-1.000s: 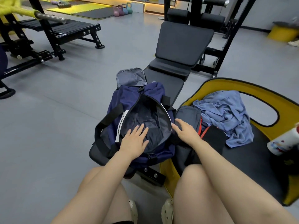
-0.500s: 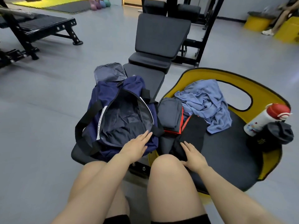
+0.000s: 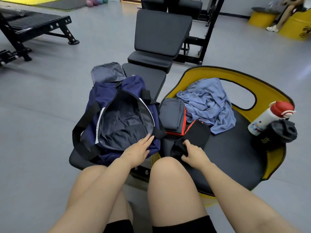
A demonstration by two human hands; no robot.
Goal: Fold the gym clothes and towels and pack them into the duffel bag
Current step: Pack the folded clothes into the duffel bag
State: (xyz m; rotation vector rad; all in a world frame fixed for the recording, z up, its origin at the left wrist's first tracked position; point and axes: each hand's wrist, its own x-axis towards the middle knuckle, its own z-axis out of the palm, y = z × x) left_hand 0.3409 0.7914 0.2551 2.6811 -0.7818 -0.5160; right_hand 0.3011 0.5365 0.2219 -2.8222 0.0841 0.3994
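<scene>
A navy duffel bag [image 3: 107, 98] lies unzipped on the near end of a black bench, with a dark folded garment inside. My left hand [image 3: 139, 148] rests flat on the bag's near rim, fingers apart. To the right, on a black and yellow seat [image 3: 235, 157], lies a folded grey garment with red trim [image 3: 172, 115], a black garment [image 3: 193, 137] and a crumpled blue towel [image 3: 208, 103]. My right hand [image 3: 193, 153] pinches the near edge of the black garment.
A white bottle with a red cap [image 3: 269, 118] and a black shaker cup [image 3: 277, 135] stand at the seat's right edge. A black incline bench [image 3: 159, 36] stands behind the bag. Another bench frame [image 3: 33, 26] is far left. A person sits on yellow drums [image 3: 294, 24] at far right.
My right hand left the grey folded garment, came back toward my knee and closed on the black garment. My left hand slid from inside the bag to its near rim. The view shifted right.
</scene>
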